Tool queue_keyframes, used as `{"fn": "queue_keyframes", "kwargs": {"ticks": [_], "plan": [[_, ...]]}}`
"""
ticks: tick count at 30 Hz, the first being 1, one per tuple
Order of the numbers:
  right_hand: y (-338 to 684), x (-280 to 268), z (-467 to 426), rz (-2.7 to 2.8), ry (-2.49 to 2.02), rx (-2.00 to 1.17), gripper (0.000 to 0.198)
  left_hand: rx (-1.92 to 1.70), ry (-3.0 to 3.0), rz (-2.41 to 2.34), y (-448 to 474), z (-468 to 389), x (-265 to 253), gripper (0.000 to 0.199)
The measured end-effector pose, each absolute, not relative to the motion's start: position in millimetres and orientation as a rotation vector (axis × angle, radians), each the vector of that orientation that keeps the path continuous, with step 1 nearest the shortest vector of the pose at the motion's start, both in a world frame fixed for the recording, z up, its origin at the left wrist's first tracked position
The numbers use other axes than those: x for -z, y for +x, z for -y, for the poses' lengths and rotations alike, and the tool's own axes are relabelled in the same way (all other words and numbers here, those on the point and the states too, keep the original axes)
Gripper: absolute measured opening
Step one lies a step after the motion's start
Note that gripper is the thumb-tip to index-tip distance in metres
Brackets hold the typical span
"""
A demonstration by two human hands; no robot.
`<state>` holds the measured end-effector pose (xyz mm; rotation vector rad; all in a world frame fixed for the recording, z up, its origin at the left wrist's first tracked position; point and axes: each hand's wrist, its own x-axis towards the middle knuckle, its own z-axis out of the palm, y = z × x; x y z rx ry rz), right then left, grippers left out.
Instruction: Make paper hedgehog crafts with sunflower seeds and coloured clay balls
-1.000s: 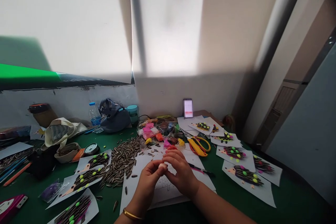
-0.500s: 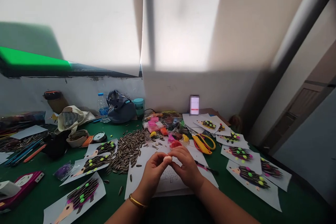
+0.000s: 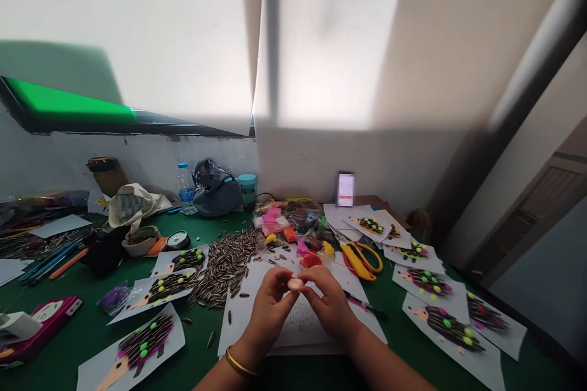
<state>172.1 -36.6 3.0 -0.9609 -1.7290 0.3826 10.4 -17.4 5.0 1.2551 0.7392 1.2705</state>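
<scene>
Between the fingertips of both hands is a small lump of pale pink modelling clay (image 3: 296, 285). My left hand (image 3: 270, 304) pinches it from the left, and my right hand (image 3: 329, 302) from the right. Both hands are raised over white paper (image 3: 238, 333) bearing a pencil drawing (image 3: 300, 314), partly hidden by the fingers. Just beyond the hands lies a red piece of clay (image 3: 310, 259). A heap of striped sunflower seeds (image 3: 229, 263) spreads to the left of the paper, with some seeds scattered on it.
Yellow-handled scissors (image 3: 360, 261) and a dark brush (image 3: 367, 305) lie at right. Hedgehog pictures made with seeds (image 3: 454, 333) flank both sides, including one at front left (image 3: 142, 348). Bagged coloured clay (image 3: 275, 220) sits behind; a phone (image 3: 345, 189) leans on the wall.
The pinched clay now looks flatter and shows more of its face between the fingers. The whole view has shifted slightly; the things on the table have stayed put.
</scene>
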Motion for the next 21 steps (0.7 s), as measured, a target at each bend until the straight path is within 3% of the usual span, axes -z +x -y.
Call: {"fn": "queue_keyframes", "kwargs": {"ticks": [4,8,15,21], "plan": [[172,-2,35,1.674,-0.968,-0.345,0.012,-1.190,1.271,-0.779,9,16,-3,0.043],[170,0,35,1.691,-0.982,-0.324,0.012,-1.121,1.251,-0.870,10,17,-6,0.032],[168,10,36,1.787,-1.020,-0.282,0.034,-1.194,1.245,-0.896,9,17,-8,0.029],[167,5,38,1.738,-1.060,-0.366,0.021,-1.191,1.283,-0.812,7,16,4,0.028]]}}
